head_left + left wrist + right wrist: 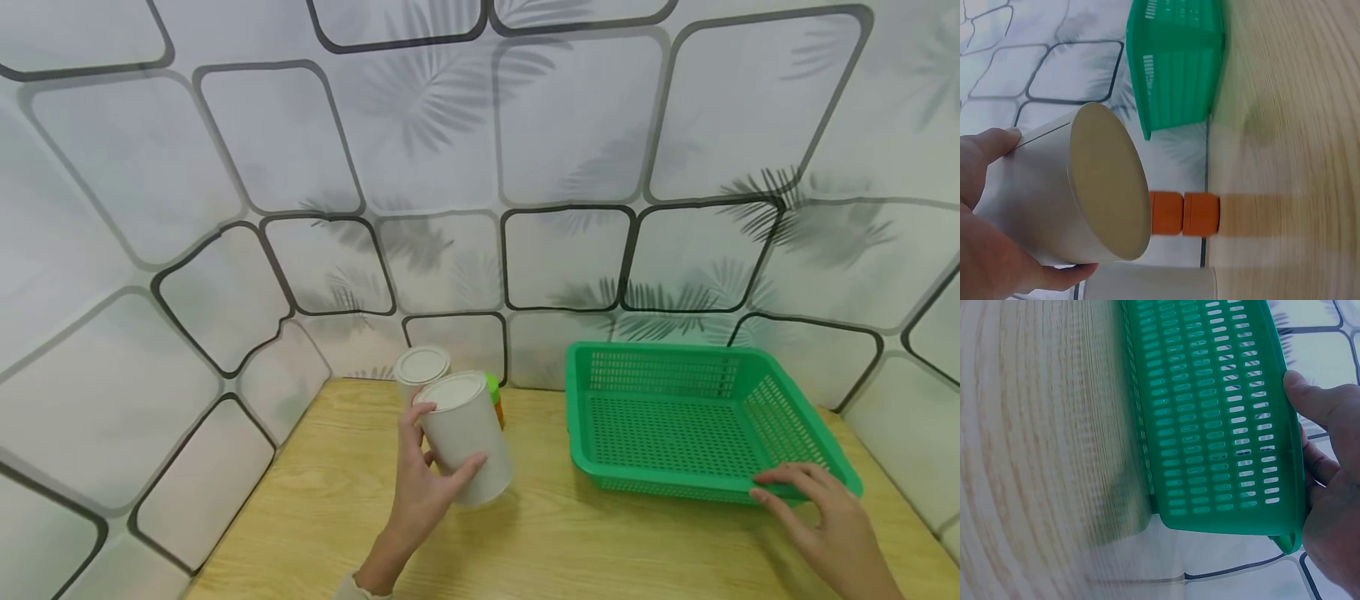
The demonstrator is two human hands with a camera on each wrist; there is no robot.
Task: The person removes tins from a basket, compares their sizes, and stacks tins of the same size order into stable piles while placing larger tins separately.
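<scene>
My left hand (427,483) grips a plain white can (468,442) round its side, thumb on the near face and fingers behind. The can leans and is held above the table; its flat bottom shows in the left wrist view. At the right, my right hand (832,521) pinches the near rim of a green plastic basket (667,479), with the thumb outside. Nothing lies inside the perforated basket. The right wrist view shows the thumb on the rim of the slotted basket wall (1210,437).
A second white can (422,365) stands behind the held one. Beside it is an orange container (1184,214) with a green lid (492,387), partly hidden in the head view. A patterned wall (450,258) borders the wooden table (322,500) at the back and sides.
</scene>
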